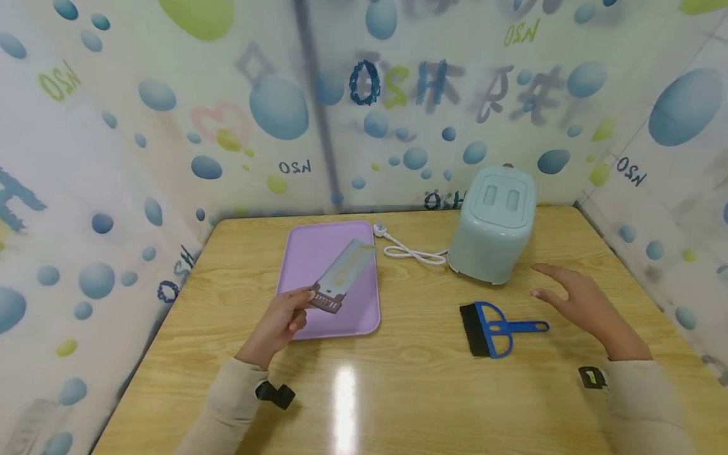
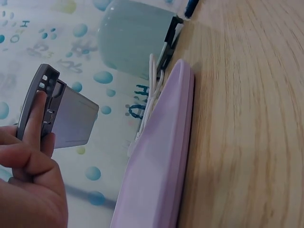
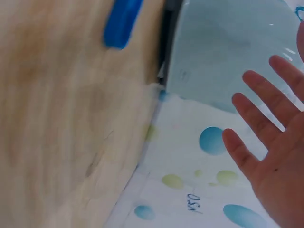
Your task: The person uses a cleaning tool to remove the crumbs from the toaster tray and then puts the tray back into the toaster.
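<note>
My left hand [image 1: 282, 321] pinches the grey-brown plastic end of a toaster crumb tray [image 1: 348, 268]. Its flat metal plate carries yellowish-brown crumbs and points up and to the right, held over the purple tray [image 1: 292, 253]. In the left wrist view, the fingers [image 2: 35, 118] grip the slotted end piece from beneath. My right hand [image 1: 586, 306] hovers with fingers spread, right of the pale green toaster [image 1: 495, 234], holding nothing. Between the two hands lies a blue brush [image 1: 500, 327] with black bristles on its left side.
A white power cord [image 1: 418, 254] with its plug [image 1: 380, 230] lies between the purple tray and the toaster. Patterned sheets [image 1: 352, 139] wall in the back and both sides of the wooden table [image 1: 421, 392]. A black wrist camera sits at each sleeve.
</note>
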Action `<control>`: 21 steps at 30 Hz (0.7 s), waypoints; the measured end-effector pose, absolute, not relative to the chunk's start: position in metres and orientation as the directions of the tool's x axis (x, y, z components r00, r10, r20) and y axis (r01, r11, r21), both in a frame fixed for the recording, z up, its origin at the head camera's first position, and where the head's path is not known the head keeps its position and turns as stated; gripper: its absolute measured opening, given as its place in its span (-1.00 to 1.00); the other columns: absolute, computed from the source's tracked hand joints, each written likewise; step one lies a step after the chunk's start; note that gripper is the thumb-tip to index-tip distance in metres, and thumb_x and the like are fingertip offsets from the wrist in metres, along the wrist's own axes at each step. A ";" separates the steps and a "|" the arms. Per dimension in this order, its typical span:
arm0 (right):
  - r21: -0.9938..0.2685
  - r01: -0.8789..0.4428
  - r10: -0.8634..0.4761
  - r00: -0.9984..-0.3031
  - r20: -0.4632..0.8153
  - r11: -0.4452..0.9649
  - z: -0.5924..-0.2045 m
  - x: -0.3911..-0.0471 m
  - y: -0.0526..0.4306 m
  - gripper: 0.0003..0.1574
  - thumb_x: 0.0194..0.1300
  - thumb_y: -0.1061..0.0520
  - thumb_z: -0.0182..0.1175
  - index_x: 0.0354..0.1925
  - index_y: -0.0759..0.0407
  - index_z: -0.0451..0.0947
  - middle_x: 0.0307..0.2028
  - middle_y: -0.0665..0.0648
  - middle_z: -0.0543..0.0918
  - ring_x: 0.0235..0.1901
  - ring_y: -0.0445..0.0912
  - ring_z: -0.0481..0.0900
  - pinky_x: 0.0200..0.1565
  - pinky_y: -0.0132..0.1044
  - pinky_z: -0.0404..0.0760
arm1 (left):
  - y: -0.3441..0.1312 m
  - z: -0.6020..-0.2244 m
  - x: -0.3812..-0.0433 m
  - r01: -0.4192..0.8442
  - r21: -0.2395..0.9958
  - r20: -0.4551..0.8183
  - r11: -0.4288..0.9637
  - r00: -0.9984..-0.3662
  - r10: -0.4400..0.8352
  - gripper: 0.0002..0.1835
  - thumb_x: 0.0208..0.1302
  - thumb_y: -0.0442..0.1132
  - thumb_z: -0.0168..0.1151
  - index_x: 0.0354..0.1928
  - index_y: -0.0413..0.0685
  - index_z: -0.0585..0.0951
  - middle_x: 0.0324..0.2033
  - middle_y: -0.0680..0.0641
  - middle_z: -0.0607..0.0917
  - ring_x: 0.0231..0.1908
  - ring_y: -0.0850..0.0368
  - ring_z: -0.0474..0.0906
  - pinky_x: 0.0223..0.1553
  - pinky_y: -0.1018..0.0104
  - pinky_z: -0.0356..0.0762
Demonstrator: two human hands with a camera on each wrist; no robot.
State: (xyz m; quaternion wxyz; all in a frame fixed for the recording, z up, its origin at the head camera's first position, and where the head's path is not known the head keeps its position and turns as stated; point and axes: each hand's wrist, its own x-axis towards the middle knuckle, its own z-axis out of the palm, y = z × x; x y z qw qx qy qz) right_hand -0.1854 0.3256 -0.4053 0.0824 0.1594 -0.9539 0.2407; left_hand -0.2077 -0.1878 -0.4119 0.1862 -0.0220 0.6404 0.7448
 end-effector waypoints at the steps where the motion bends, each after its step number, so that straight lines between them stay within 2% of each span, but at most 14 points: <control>1: -0.434 -0.331 -0.267 -0.942 0.202 0.838 -0.407 -0.183 0.329 -0.36 0.24 -0.01 0.17 0.22 0.22 0.34 0.13 0.36 0.46 0.11 0.32 0.38 0.01 0.18 0.34 | -0.188 -0.412 -0.208 -0.303 0.947 -0.270 -0.106 -0.931 0.247 -0.46 0.35 -0.31 -0.11 0.27 -0.54 0.14 -0.54 0.19 0.66 -0.86 0.45 0.10 -0.80 0.62 0.05; 9: -0.421 -0.245 -0.291 -0.956 -0.046 0.873 -0.423 -0.170 0.345 -0.25 0.18 -0.17 0.18 0.24 0.15 0.33 0.18 0.43 0.34 0.13 0.41 0.25 -0.03 0.33 0.27 | -0.190 -0.411 -0.211 -0.308 0.947 -0.279 -0.092 -0.931 0.235 -0.48 0.36 -0.30 -0.11 0.25 -0.54 0.16 -0.55 0.20 0.66 -0.86 0.45 0.10 -0.80 0.62 0.05; 13: -0.370 -0.253 -0.304 -0.949 -0.085 0.894 -0.435 -0.170 0.348 -0.20 0.11 -0.22 0.22 0.23 0.11 0.34 0.16 0.45 0.35 0.09 0.41 0.30 -0.08 0.35 0.31 | -0.191 -0.412 -0.212 -0.317 0.944 -0.288 -0.091 -0.927 0.242 -0.47 0.36 -0.30 -0.12 0.26 -0.53 0.14 -0.55 0.20 0.66 -0.86 0.46 0.10 -0.80 0.62 0.05; 21: -0.349 -0.224 -0.288 -0.947 -0.144 0.910 -0.445 -0.169 0.346 -0.22 0.11 -0.10 0.26 0.26 0.09 0.30 0.13 0.44 0.35 0.07 0.39 0.33 -0.09 0.38 0.30 | -0.193 -0.414 -0.212 -0.338 0.935 -0.301 -0.108 -0.917 0.262 -0.45 0.37 -0.32 -0.14 0.29 -0.53 0.10 -0.55 0.19 0.67 -0.87 0.46 0.12 -0.80 0.62 0.06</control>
